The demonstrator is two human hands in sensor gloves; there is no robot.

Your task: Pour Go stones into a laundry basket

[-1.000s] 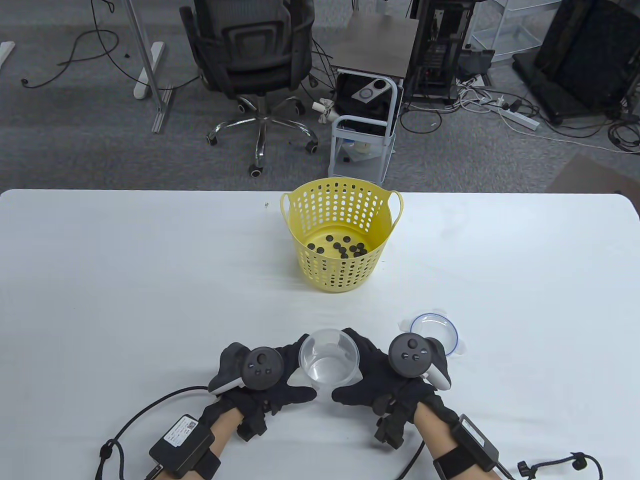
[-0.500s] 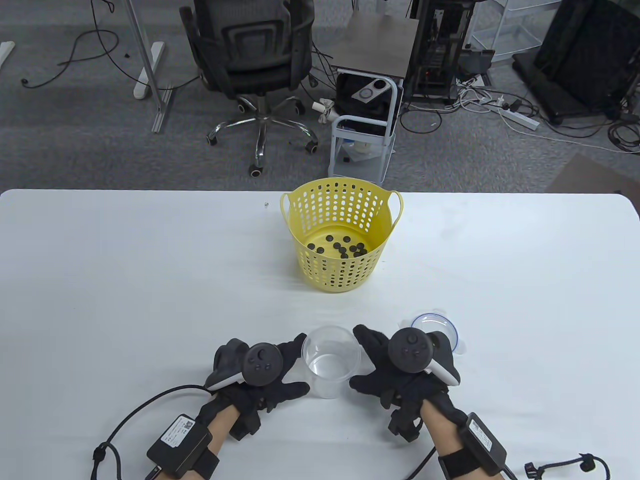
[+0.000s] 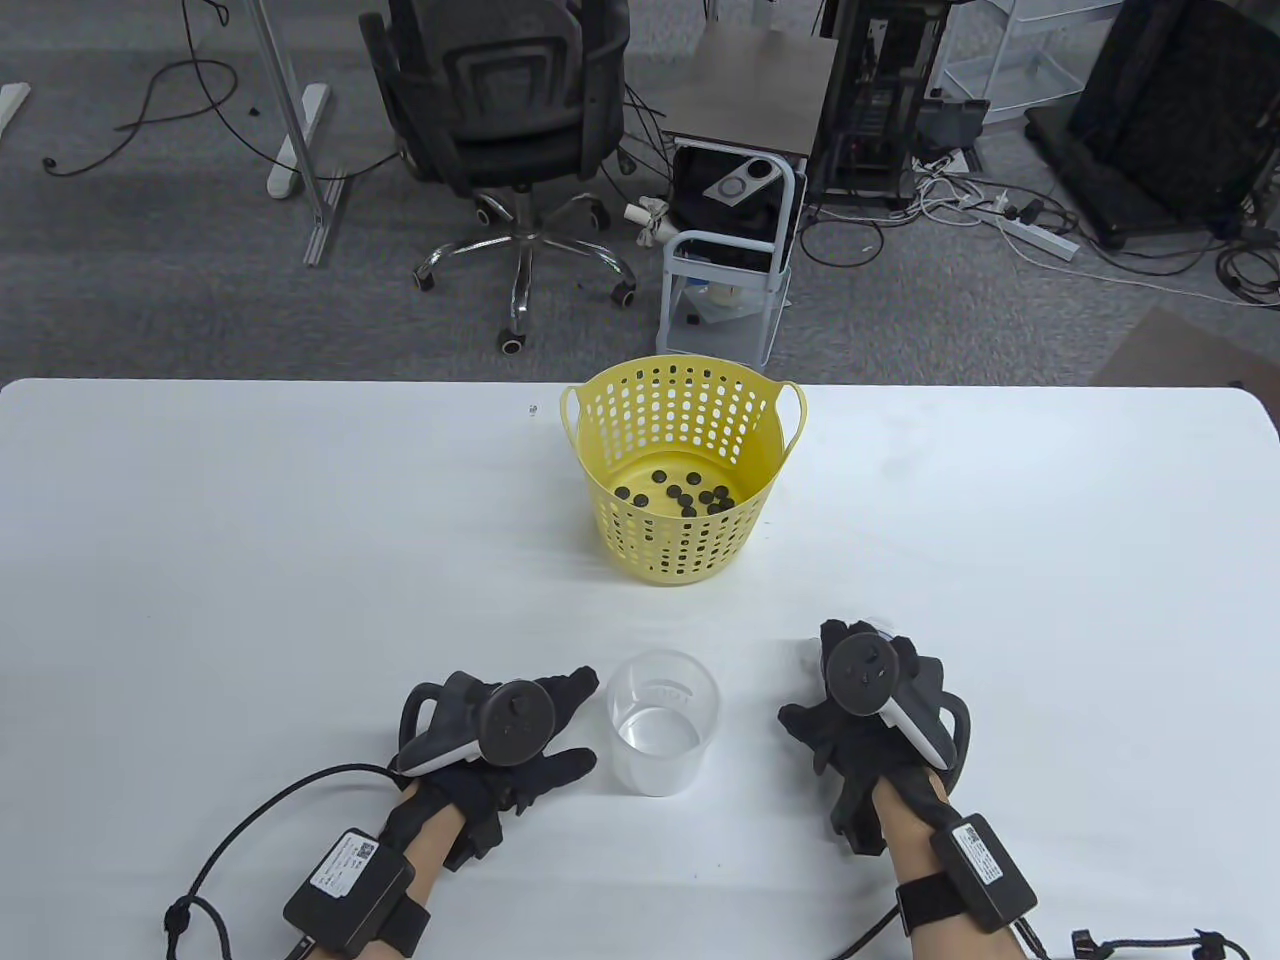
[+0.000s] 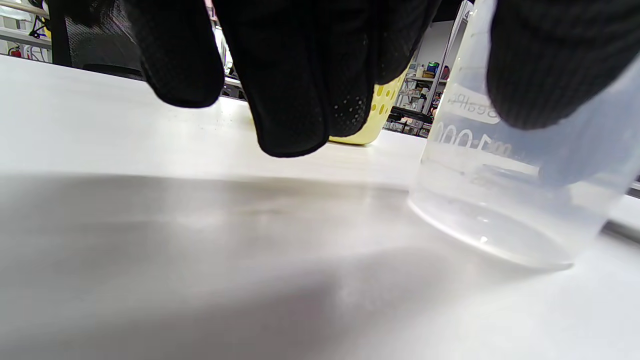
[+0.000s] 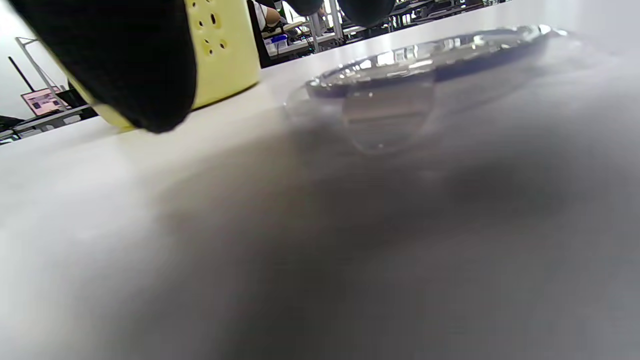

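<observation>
A yellow perforated laundry basket (image 3: 680, 470) stands at the middle of the white table (image 3: 250, 560), with several black Go stones (image 3: 682, 495) on its bottom. An empty clear plastic cup (image 3: 663, 722) stands upright near the front edge; it also shows in the left wrist view (image 4: 500, 200). My left hand (image 3: 575, 728) lies open just left of the cup, with its fingers (image 4: 300, 90) off the table. My right hand (image 3: 840, 680) lies open over the cup's clear, blue-rimmed lid (image 5: 425, 60). The lid lies flat on the table, and the table view mostly hides it.
The basket shows behind the fingers in both wrist views (image 4: 372, 125) (image 5: 225, 55). Beyond the table's far edge stand an office chair (image 3: 500, 120) and a small cart (image 3: 730, 240). Cables trail from both wrists at the front edge.
Both hands have let go of the cup, which now stands on the table. My left hand drew back slightly to the left. My right hand moved right over the lid.
</observation>
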